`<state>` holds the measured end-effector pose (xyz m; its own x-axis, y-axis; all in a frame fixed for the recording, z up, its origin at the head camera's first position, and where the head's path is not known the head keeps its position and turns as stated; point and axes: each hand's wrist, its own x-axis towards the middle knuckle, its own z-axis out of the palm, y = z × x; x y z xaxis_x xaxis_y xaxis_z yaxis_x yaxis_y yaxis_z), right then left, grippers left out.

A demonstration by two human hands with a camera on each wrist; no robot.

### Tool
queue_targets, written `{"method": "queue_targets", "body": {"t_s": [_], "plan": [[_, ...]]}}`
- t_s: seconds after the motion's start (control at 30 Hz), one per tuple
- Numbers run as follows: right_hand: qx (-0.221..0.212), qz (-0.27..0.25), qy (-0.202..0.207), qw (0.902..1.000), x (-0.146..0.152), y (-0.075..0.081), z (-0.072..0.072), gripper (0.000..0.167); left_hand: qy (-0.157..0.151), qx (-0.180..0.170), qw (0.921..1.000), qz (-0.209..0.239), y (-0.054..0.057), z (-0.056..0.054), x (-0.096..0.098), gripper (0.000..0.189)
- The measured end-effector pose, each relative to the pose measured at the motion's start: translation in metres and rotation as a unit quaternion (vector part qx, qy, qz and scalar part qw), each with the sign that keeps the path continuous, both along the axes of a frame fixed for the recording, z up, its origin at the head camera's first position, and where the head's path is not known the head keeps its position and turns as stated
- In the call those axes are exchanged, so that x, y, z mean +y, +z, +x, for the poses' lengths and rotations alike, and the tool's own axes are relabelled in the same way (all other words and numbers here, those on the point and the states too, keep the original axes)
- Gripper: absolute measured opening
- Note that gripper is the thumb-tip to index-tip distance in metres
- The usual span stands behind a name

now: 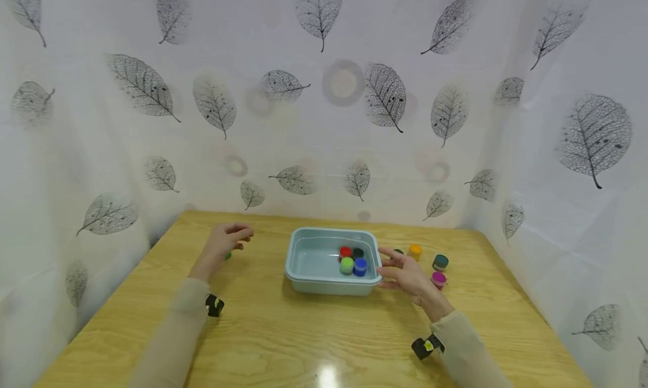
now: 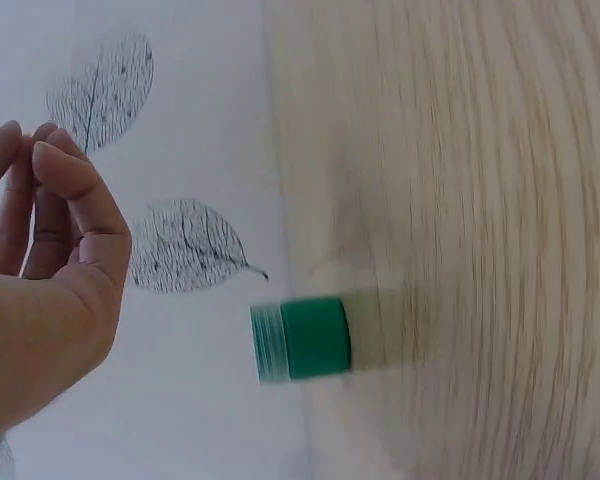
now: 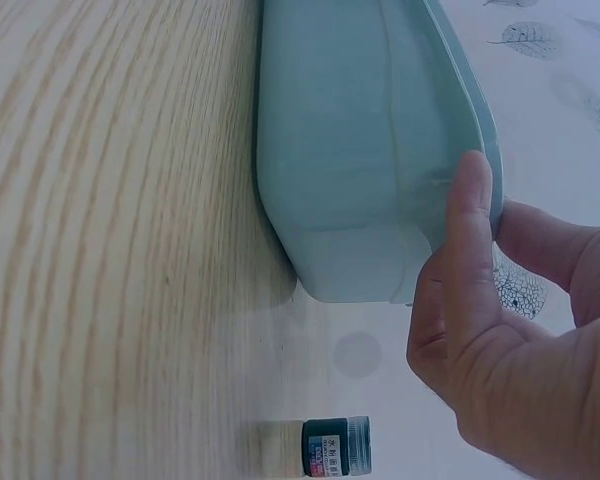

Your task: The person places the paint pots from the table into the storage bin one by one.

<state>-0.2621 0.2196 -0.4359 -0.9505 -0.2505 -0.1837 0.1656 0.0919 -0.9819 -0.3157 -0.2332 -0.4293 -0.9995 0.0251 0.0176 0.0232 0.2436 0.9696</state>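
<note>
A pale blue-green plastic basin [image 1: 324, 287] stands mid-table. Grouped toward its right side are a red paint jar [image 1: 345, 253], a black paint jar [image 1: 358, 254], a light green paint jar [image 1: 346, 265] and a blue paint jar [image 1: 360, 267]. My right hand [image 1: 407, 275] holds the basin's rim at the right end, with digits on either side of it in the right wrist view. Over the left of the table, my left hand [image 1: 225, 244] hangs with fingers loosely bent and nothing in them. Beneath it sits a green paint jar [image 2: 315, 340], mostly covered in the head view.
Right of the basin stand an orange paint jar [image 1: 415, 252], a teal paint jar [image 1: 440, 262] and a magenta paint jar [image 1: 438, 280]. A dark green paint jar [image 1: 398, 252] is partly behind my right hand. A leaf-patterned curtain [image 1: 324, 140] surrounds the wooden table [image 1: 283, 343].
</note>
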Motion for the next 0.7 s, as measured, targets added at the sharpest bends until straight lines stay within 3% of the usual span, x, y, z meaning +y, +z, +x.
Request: {"method": "queue_targets", "body": {"t_s": [0.17, 0.47, 0.7], "plan": [[-0.003, -0.002, -0.001, 1.0000, 0.000, -0.001, 0.000, 0.065, 0.034, -0.013, 0.9988, -0.032, 0.000, 0.000, -0.020, 0.051], [-0.004, -0.001, -0.002, 1.0000, 0.001, -0.001, 0.000, 0.065, 0.037, -0.023, 0.9972, -0.061, -0.008, 0.003, -0.043, 0.056], [-0.003, 0.000, 0.001, 1.0000, 0.001, -0.001, -0.002, 0.066, 0.039, -0.070, 0.9959, -0.041, -0.014, 0.001, -0.052, 0.056]]}}
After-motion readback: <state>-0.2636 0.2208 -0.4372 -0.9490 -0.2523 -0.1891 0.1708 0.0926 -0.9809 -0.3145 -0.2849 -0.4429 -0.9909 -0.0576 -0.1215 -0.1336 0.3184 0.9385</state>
